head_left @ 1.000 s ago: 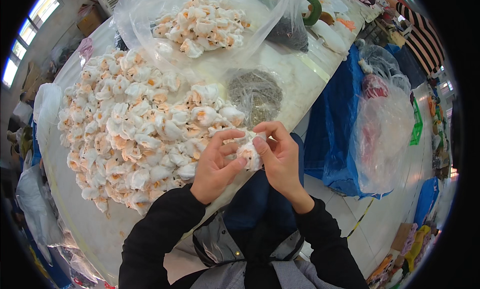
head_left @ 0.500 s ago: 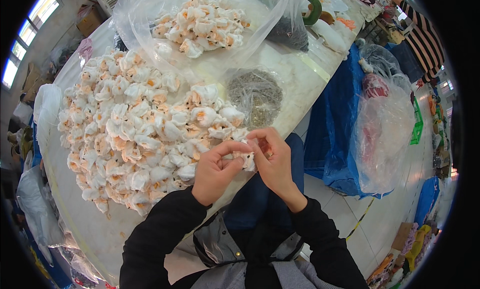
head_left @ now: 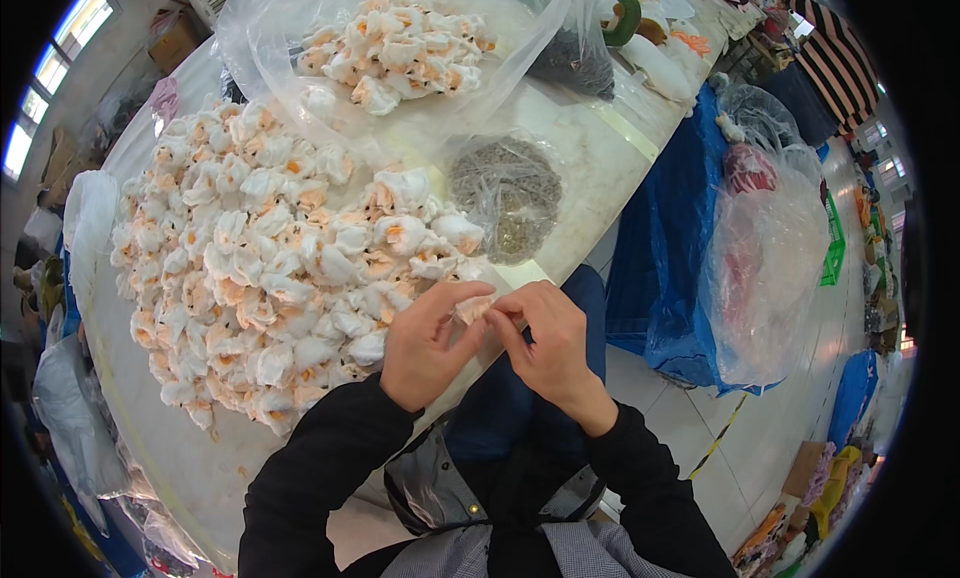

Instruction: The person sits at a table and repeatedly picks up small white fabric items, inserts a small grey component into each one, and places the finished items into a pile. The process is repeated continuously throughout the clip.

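Observation:
My left hand (head_left: 422,346) and my right hand (head_left: 552,344) meet above the table's near edge. Between their fingertips is a small peach-and-white plush piece (head_left: 472,309), mostly covered by the fingers. The left thumb and forefinger pinch one side of it. My right thumb and forefinger close on the other side. To the left of my hands spreads a wide heap of similar white and peach fluffy plush pieces (head_left: 265,248). Just beyond my hands lies a clear plastic bag of small grey-green grains (head_left: 507,193).
At the table's far side, a large clear bag (head_left: 520,68) lies around more plush pieces (head_left: 405,48). Beside it sits a bag of dark material (head_left: 580,63). A blue-lined container (head_left: 650,268) with plastic bags stands right of the table (head_left: 600,138). A person in stripes (head_left: 840,58) is at far right.
The plush piece has turned in my fingers; its dark dot no longer shows and a peach side does. My right hand has tilted and lowered slightly, knuckles now more upward.

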